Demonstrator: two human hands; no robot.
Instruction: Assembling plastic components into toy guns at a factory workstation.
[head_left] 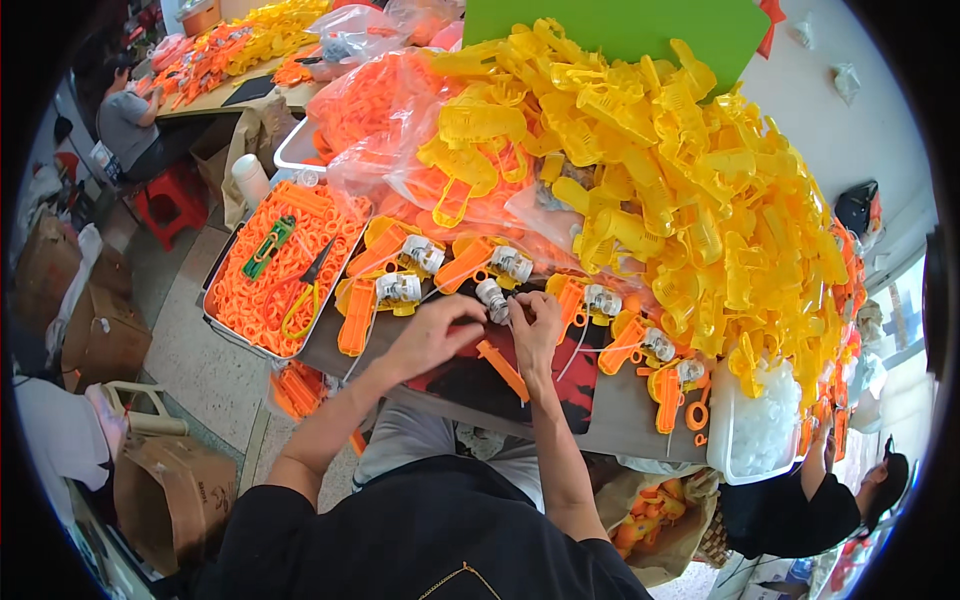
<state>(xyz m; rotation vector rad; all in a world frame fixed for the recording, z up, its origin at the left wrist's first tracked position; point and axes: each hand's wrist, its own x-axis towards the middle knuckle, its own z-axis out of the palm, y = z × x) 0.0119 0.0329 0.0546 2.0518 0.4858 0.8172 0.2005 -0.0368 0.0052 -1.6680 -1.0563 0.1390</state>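
Both hands meet over the worktop [620,425]. The left hand [432,335] and right hand [535,330] close their fingers on a small grey motor part [491,299]. An orange stick [502,370] lies just below.

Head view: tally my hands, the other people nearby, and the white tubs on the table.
Hands: 2, left hand and right hand
Other people: 2, seated person and person beside the table
White tub: 1
Total: 5

Brown cardboard boxes [100,335] at left (open); clear plastic bags [365,110] above.
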